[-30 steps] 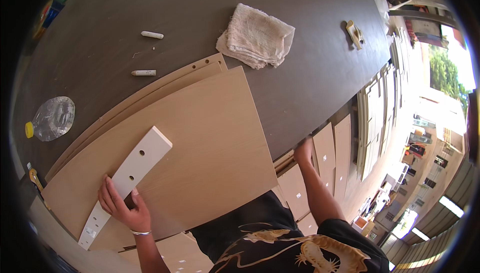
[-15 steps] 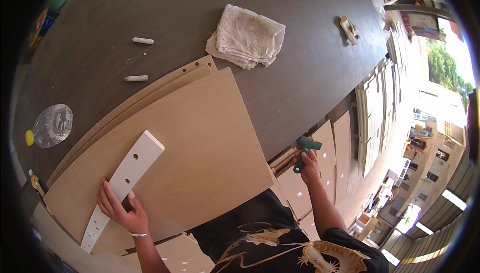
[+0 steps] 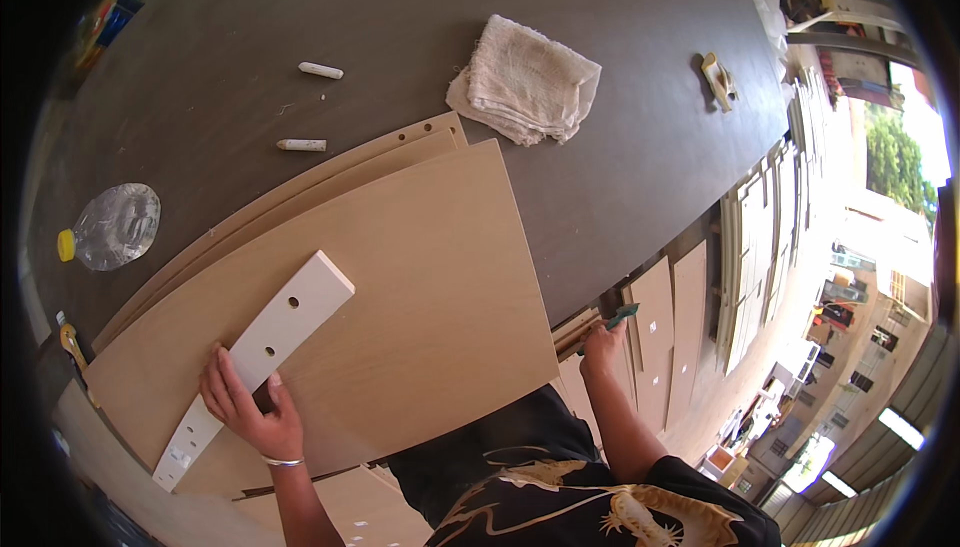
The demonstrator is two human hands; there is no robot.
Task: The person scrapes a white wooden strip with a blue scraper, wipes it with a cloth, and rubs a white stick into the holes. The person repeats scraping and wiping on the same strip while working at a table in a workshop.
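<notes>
A pale wooden strip with several round holes lies slantwise on a large brown board. My left hand holds the strip around its lower middle, fingers over the far edge and thumb on the near one. Off the table's right edge, my right hand is closed round a green T-shaped scraper, seen nearly edge-on, its handle mostly hidden by the fingers. Beneath the board, more curved boards stick out at the far side, the lowest one with holes.
On the dark table lie a folded white cloth, two crayon-like sticks, a clear bottle with a yellow cap, a yellow cutter-like tool and a small beige object. Stacked panels stand beyond the right edge.
The scraper has turned in my right hand from face-on to nearly edge-on, and that hand has dropped slightly. My left hand keeps its hold on the strip. The whole view has shifted a little.
</notes>
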